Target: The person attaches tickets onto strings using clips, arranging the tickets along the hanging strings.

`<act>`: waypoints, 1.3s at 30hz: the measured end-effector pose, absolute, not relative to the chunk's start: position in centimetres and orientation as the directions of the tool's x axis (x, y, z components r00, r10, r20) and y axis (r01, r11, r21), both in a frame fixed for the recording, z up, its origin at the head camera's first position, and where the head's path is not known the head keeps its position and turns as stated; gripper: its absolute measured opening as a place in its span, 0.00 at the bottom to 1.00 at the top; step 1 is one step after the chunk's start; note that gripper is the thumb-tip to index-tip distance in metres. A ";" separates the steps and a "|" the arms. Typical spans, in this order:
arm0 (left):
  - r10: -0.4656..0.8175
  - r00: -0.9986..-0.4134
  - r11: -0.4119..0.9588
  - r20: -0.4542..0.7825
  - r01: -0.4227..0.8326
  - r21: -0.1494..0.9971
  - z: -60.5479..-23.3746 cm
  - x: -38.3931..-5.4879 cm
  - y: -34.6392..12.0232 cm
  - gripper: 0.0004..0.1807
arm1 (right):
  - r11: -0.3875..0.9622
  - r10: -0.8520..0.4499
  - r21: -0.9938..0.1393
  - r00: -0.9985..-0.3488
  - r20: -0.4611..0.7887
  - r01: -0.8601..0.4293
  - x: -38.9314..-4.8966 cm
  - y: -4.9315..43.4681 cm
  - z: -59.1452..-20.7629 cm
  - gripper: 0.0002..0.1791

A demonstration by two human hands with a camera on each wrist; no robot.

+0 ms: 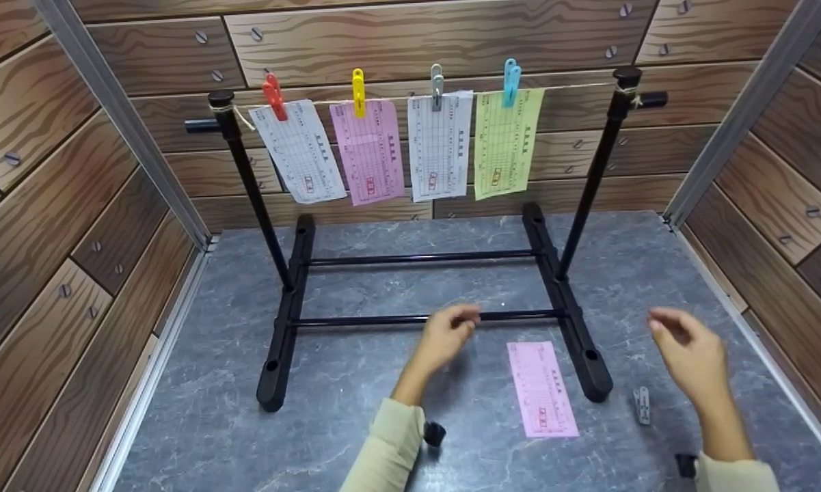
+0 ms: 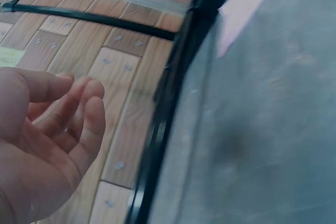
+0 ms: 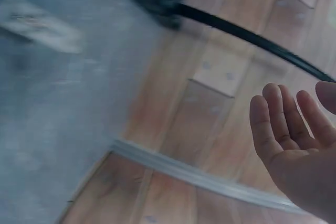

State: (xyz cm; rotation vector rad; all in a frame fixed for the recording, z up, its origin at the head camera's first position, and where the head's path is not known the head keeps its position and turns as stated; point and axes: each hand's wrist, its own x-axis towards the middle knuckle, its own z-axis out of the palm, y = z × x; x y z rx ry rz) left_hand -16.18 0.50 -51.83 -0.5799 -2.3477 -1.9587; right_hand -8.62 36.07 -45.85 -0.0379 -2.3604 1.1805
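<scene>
My left hand point(image 1: 446, 336) hovers near the front crossbar of a black stand, its fingers loosely bent around nothing. Left of the stand's right foot, a pink printed slip point(image 1: 543, 389) lies on the grey surface. My right hand point(image 1: 694, 352), also holding nothing, is raised at the right, fingers relaxed in the right wrist view. Below and left of it lies a grey clothespin point(image 1: 642, 405). On the stand's string, a red clothespin point(image 1: 274, 97) and a grey one point(image 1: 437, 87) grip white slips, a yellow clothespin point(image 1: 359, 93) a pink slip, and a blue clothespin point(image 1: 511, 83) a yellow-green slip.
The black stand point(image 1: 290, 328) has two uprights, long feet and two crossbars low over the grey marbled surface point(image 1: 198, 383). Wood-patterned walls point(image 1: 451, 41) enclose the back and both sides, with metal strips point(image 1: 157, 365) along the side edges.
</scene>
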 end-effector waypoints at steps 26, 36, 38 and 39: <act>0.151 -0.935 0.827 0.321 0.297 0.478 -57.1 -10.4 6.6 0.22 | 0.743 0.206 -0.636 -0.975 -0.084 0.212 -7.3 40.2 -53.7 0.36; 0.180 -0.959 0.932 0.220 0.238 0.273 -56.9 -8.6 8.8 0.54 | 0.789 0.151 -0.549 -0.953 -0.262 0.275 -7.7 40.5 -53.6 0.48; 0.191 -0.962 0.941 0.197 0.236 0.241 -56.6 -8.2 9.0 0.58 | 0.785 0.159 -0.548 -0.950 -0.270 0.288 -7.6 40.4 -53.5 0.48; 0.197 -0.963 0.945 0.185 0.237 0.226 -56.5 -8.1 9.1 0.59 | 0.784 0.161 -0.548 -0.948 -0.274 0.291 -7.6 40.4 -53.4 0.49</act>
